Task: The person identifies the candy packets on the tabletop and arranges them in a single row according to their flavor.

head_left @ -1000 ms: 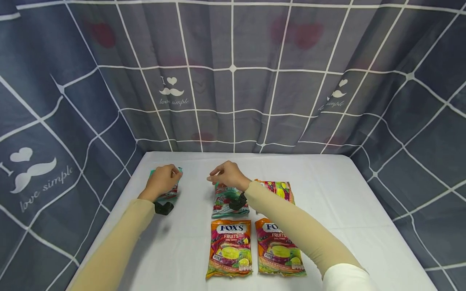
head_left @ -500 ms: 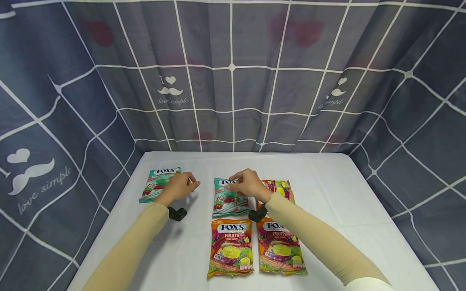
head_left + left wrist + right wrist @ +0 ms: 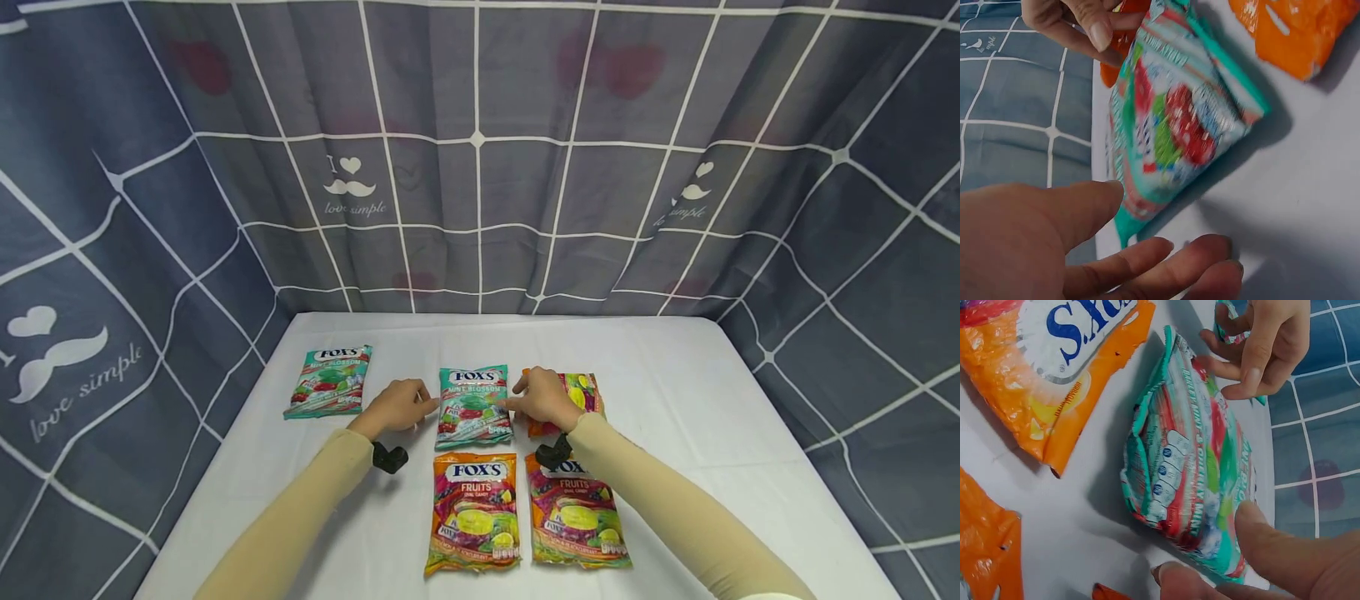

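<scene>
A teal FOX'S mint candy bag (image 3: 474,408) lies face up near the middle of the table, between my two hands. My left hand (image 3: 397,407) is at its left edge, thumb and fingers spread apart in the left wrist view. At the opposite edge is my right hand (image 3: 546,400), with the thumb (image 3: 1254,531) right at the bag's side and a gap between thumb and fingers. The right hand and wrist partly hide an orange fruit candy bag (image 3: 583,390) behind them. Neither hand has its fingers curled round anything.
A second teal candy bag (image 3: 330,385) lies at the far left. Two orange FOX'S fruit candy bags, one below the middle bag (image 3: 474,521) and one to its right (image 3: 579,525), lie nearer. A checked curtain (image 3: 480,183) walls the white table (image 3: 675,392) on three sides.
My left hand has moved right, off the far-left teal bag to the middle one's left edge. My right hand has drawn back rightward from over the middle bag to its right edge.
</scene>
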Action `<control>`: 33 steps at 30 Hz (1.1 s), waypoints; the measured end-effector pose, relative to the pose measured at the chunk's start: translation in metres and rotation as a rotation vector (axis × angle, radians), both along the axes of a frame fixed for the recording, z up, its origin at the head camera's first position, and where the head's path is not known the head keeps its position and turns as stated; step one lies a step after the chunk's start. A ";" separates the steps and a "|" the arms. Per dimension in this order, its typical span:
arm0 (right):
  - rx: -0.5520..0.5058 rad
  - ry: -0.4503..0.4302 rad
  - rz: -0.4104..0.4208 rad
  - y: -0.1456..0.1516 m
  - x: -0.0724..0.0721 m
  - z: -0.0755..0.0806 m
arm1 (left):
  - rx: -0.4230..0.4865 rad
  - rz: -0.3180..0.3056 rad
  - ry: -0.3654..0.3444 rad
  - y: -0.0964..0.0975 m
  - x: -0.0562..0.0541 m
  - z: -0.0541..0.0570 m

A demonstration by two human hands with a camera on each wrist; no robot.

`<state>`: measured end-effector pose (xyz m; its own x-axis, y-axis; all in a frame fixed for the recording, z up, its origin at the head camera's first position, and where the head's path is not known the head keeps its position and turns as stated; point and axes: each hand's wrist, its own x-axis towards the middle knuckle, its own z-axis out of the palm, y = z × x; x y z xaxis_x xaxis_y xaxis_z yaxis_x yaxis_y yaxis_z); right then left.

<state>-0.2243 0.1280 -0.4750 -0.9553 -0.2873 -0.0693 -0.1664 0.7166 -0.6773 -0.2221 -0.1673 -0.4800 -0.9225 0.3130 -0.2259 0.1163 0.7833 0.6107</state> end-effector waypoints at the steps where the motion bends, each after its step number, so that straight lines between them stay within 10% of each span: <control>1: 0.004 0.010 0.004 0.000 0.000 -0.002 | 0.008 -0.004 -0.011 0.002 0.000 -0.002; 33: -0.054 -0.001 0.008 -0.009 -0.005 -0.020 | 0.023 0.024 0.080 0.027 -0.003 -0.024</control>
<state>-0.2290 0.1192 -0.4951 -0.9530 -0.2981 -0.0542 -0.1712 0.6776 -0.7152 -0.2249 -0.1403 -0.5044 -0.9445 0.2952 -0.1439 0.1472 0.7723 0.6180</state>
